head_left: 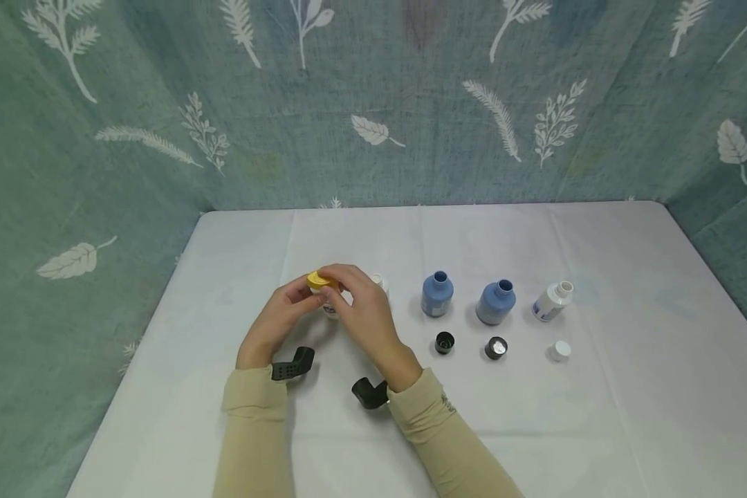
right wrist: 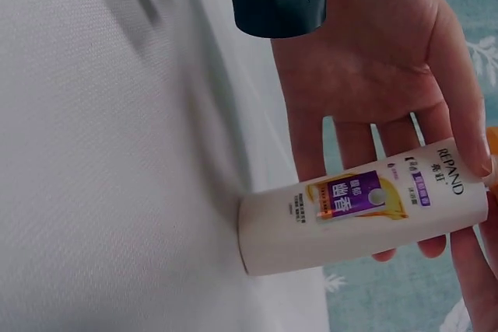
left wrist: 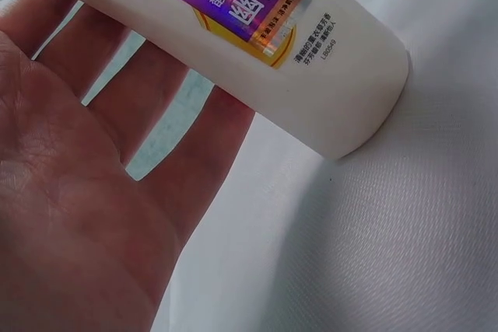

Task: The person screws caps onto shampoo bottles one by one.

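Observation:
Both hands meet around a white body-wash bottle (right wrist: pixel 288 231) with a purple and yellow label, left of the table's middle. My left hand (head_left: pixel 272 319) holds it near the top, with its fingers behind the bottle in the left wrist view. My right hand (head_left: pixel 370 318) grips the yellow cap (head_left: pixel 315 280), its thumb at the bottle's neck in the right wrist view. The bottle's base is right at the white cloth. In the head view the hands cover much of the bottle.
Right of the hands stand two blue bottles (head_left: pixel 437 296) and a small white bottle (head_left: pixel 552 301), all uncapped. Before them lie two black caps (head_left: pixel 445 342) and a white cap (head_left: pixel 559 351). Another white bottle (head_left: pixel 380 280) is partly hidden behind my right hand.

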`<state>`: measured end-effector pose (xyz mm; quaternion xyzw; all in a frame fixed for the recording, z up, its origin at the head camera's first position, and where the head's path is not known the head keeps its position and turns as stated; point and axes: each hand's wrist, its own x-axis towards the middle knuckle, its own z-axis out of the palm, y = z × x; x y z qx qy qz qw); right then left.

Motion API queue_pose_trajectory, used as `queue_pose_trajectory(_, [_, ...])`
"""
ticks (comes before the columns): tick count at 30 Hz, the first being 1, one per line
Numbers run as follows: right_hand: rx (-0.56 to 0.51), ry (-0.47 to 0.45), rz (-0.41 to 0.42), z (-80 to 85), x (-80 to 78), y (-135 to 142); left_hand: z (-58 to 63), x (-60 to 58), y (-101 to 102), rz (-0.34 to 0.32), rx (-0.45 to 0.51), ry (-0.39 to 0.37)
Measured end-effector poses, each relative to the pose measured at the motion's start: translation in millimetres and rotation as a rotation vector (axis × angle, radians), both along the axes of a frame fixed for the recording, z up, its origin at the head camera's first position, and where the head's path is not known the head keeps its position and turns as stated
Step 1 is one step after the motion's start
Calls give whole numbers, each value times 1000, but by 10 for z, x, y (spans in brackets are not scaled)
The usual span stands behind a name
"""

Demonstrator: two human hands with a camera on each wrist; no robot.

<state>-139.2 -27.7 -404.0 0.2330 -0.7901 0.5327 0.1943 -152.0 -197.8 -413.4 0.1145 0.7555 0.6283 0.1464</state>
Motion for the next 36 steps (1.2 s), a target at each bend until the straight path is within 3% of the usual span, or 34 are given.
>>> queue_pose_trajectory(5, [9, 16, -3, -20, 8, -12, -129, -34, -49, 1, -14, 26])
queue_pose_trajectory(9, [26, 6, -17, -55, 25, -20, -146, -21, -66, 13, -42, 19])
queue_pose_trajectory(11, [26, 1, -24, -66, 34, -21, -136, -9, -64, 18, -61, 12])
queue_pose_trajectory(18, [16, 5, -30, -58, 38, -35, 66, 74, 9, 37, -33, 1])
queue_pose_trajectory(21, [19, 15, -34, -53, 34, -30, 60, 62, 22, 51, -15, 27])
queue_pose_trajectory(26, [16, 11, -45, -88, 64, -42, 8, 77, 14, 74, -15, 19])
queue_pose_trajectory(33, [-12, 38, -58, -67, 59, -48, -123, 3, -42, 59, -6, 35])
queue_pose_trajectory(36, [-12, 57, -72, -43, 40, -49, -127, -28, -50, 56, -10, 48])
